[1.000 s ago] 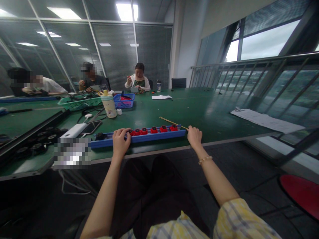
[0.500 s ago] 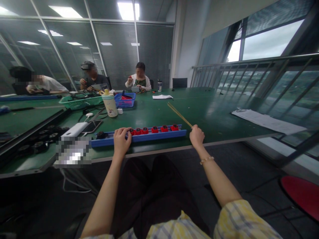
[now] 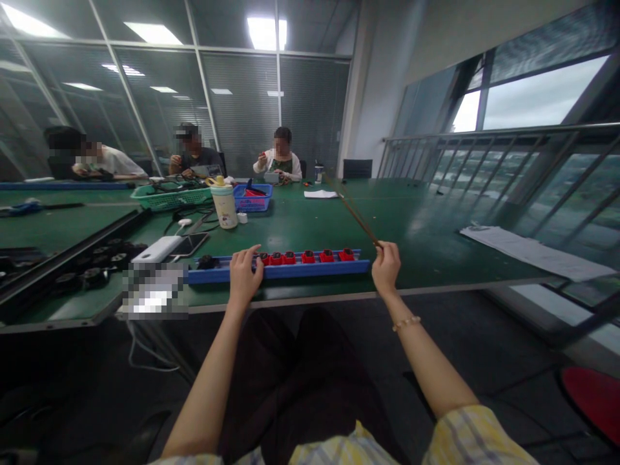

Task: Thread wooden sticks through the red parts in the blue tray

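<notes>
A long blue channel-shaped tray lies along the near edge of the table, with several red parts with dark tops in a row inside it. A black part sits at its left end. My left hand is over the tray beside the leftmost red part, fingers curled across it and the index finger lifted; its grip is partly hidden. Off the tray's right end, my right hand is closed on the ends of thin yellowish sticks, which point up and away to the left, blurred by motion.
Left of the tray lie a white power bank, a phone and black parts beside a dark rail. Behind are a cup, a blue basket and a green basket. Papers lie right. People sit across.
The view has shifted, so everything appears a little further right. My left index finger has lifted. The sticks in my right hand have swung and look blurred.
</notes>
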Motion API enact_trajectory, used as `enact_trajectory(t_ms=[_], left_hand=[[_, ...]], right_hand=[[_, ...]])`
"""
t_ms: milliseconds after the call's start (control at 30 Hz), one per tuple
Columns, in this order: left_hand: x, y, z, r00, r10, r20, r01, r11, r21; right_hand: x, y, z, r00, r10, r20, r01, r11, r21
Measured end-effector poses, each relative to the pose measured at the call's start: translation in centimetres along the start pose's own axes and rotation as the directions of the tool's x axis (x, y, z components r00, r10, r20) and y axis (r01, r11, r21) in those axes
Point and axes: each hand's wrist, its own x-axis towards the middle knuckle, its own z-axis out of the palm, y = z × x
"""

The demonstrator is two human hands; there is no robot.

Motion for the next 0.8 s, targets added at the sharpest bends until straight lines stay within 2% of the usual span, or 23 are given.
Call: enact_trajectory(t_ms=[167,300,800], left_hand=[[-0.1,-0.2,0.3,0.999,-0.019,-0.028,0.018,0.999,-0.037],[-0.1,-0.2,0.3,0.999,-0.018,-0.051,0.016,0.998,-0.053],[0.0,0.2,0.0,0.997,0.010,-0.078,-0.013,0.999,-0.038]], right_hand=[[-0.5,-0.3,0.4,0.973,-0.162,0.164,0.163,0.987,0.008],[-0.5,-0.1,0.3,0.950,-0.233,0.206,0.239,0.971,-0.004],[-0.2,-1.2,1.6,0.933,-0.239,0.268,0.242,0.970,0.022]])
